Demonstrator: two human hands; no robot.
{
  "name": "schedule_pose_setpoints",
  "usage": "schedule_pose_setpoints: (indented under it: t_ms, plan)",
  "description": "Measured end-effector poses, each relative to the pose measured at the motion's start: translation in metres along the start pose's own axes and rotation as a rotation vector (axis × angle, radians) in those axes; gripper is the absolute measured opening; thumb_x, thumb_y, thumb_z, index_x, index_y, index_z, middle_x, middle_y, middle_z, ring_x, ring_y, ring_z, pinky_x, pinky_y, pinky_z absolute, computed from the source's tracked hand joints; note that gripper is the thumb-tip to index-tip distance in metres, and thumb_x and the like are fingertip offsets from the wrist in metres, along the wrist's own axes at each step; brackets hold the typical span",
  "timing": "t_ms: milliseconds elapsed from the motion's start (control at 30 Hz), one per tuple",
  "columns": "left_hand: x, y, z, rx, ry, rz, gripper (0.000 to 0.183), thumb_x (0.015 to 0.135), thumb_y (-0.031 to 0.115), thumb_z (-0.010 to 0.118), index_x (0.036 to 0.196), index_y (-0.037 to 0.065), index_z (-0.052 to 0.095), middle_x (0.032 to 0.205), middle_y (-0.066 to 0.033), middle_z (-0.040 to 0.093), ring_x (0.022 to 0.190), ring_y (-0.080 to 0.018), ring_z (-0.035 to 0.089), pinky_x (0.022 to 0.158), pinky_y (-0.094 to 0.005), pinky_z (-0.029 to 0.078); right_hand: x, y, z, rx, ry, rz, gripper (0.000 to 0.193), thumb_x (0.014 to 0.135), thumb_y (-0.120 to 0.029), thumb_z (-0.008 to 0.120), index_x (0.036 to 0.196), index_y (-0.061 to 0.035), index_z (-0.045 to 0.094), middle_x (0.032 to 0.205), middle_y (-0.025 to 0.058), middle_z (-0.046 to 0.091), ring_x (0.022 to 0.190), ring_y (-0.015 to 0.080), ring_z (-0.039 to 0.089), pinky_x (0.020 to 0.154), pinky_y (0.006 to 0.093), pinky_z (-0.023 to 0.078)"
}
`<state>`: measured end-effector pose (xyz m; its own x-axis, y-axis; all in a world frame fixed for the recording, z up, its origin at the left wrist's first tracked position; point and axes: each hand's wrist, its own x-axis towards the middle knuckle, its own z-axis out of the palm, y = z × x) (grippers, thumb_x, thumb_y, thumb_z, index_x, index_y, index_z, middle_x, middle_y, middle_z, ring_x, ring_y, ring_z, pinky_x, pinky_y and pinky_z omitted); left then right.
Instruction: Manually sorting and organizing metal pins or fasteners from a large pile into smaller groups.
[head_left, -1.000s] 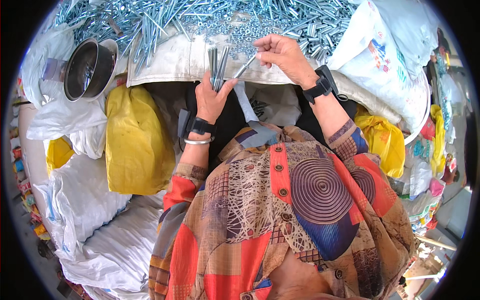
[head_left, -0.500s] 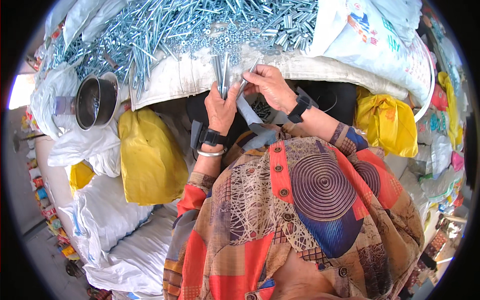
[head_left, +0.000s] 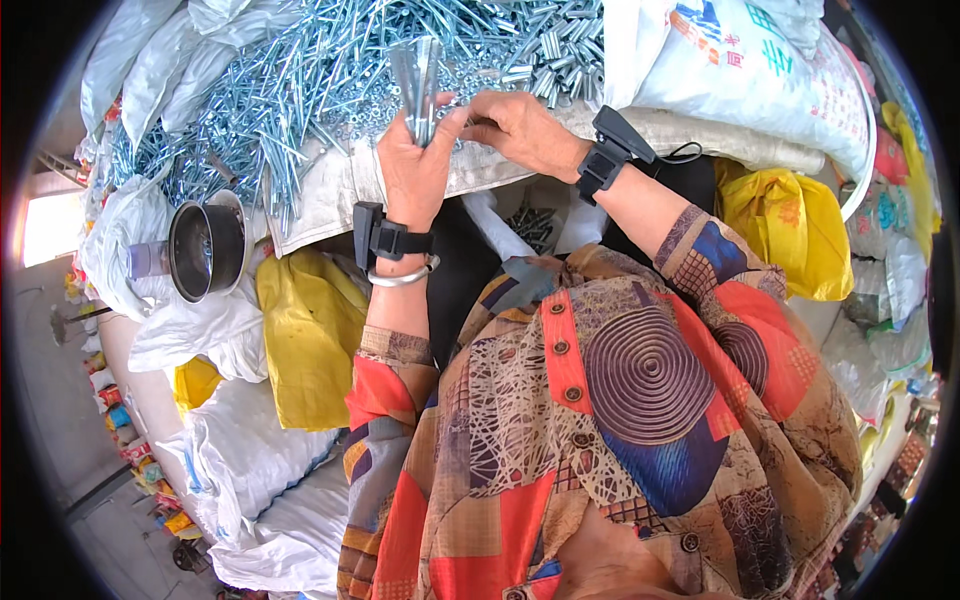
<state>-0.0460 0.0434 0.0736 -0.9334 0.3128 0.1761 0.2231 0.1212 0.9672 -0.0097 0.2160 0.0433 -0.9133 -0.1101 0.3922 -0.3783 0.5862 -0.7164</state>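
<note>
My left hand [head_left: 415,175] is closed around several long metal bolts [head_left: 416,88], which stand upright out of its grip and look slightly blurred. Close beside its thumb, my right hand [head_left: 522,132] is closed with the fingers bent inward; what they hold, if anything, is hidden. Both hands are over the near edge of a white sheet [head_left: 340,195]. Beyond them lie loose nuts and washers [head_left: 365,115], a heap of long bolts [head_left: 265,110] to the left and short metal sleeves [head_left: 560,55] to the right.
A dark pot [head_left: 207,252] with small metal pieces stands at the left. Yellow bags [head_left: 312,340] [head_left: 785,232] hang on both sides. A stuffed white printed sack [head_left: 770,100] lies at the far right. More metal parts [head_left: 532,225] sit below the sheet's edge.
Both hands have moved farther away, toward the heap, and the bolts in my left hand have come up over it. The bolt seen in my right hand before no longer shows there.
</note>
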Motion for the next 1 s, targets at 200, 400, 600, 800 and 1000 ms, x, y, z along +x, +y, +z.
schedule_pose_setpoints:
  t_ms: [200,400,600,800,1000]
  plan:
    - [0.006,0.006,0.005,0.249,-0.063,0.187,0.025,0.089,0.021,0.074,0.1,-0.001,0.068,0.083,-0.0084,0.072,0.072,-0.013,0.064,0.067,-0.0298,0.051,-0.003,0.004,0.006,0.026,0.033,-0.083,0.023,0.087,-0.016,0.07,0.099,0.0001,0.062,0.082,0.016,0.061,0.074,0.0335,0.062,0.064,0.04,0.049]
    - [0.008,0.003,0.011,0.384,-0.069,0.165,0.032,0.086,0.025,0.077,0.101,-0.001,0.066,0.081,-0.0111,0.071,0.071,-0.0166,0.065,0.066,-0.0317,0.051,0.004,0.005,0.014,-0.182,0.068,0.009,0.031,0.079,-0.027,0.075,0.097,-0.0037,0.065,0.088,0.0143,0.065,0.081,0.0355,0.064,0.07,0.0437,0.053]
    - [0.014,-0.004,0.013,0.478,-0.028,0.226,0.036,0.086,0.029,0.075,0.099,-0.004,0.065,0.081,-0.0149,0.071,0.071,-0.0243,0.067,0.067,-0.0349,0.051,0.005,0.01,0.022,0.104,0.07,0.143,0.034,0.078,-0.024,0.077,0.101,-0.0047,0.061,0.088,0.0138,0.068,0.079,0.0322,0.066,0.07,0.039,0.053]
    - [0.014,-0.004,0.01,0.433,-0.002,0.253,0.039,0.087,0.03,0.075,0.098,-0.005,0.064,0.08,-0.0158,0.07,0.069,-0.0267,0.067,0.066,-0.0367,0.051,-0.021,0.009,0.007,0.426,0.212,0.351,0.044,0.094,-0.027,0.065,0.132,-0.0065,0.057,0.092,0.0091,0.069,0.091,0.0178,0.066,0.082,0.0339,0.052]
    - [0.013,0.001,0.016,0.393,0.004,0.33,0.04,0.087,0.032,0.074,0.09,-0.005,0.059,0.069,-0.021,0.063,0.059,-0.0352,0.06,0.057,-0.0385,0.048,-0.023,0.01,0.019,0.519,0.229,0.265,0.052,0.102,-0.04,0.049,0.138,-0.0025,0.05,0.094,0.0075,0.066,0.092,0.0143,0.061,0.088,0.0305,0.049]
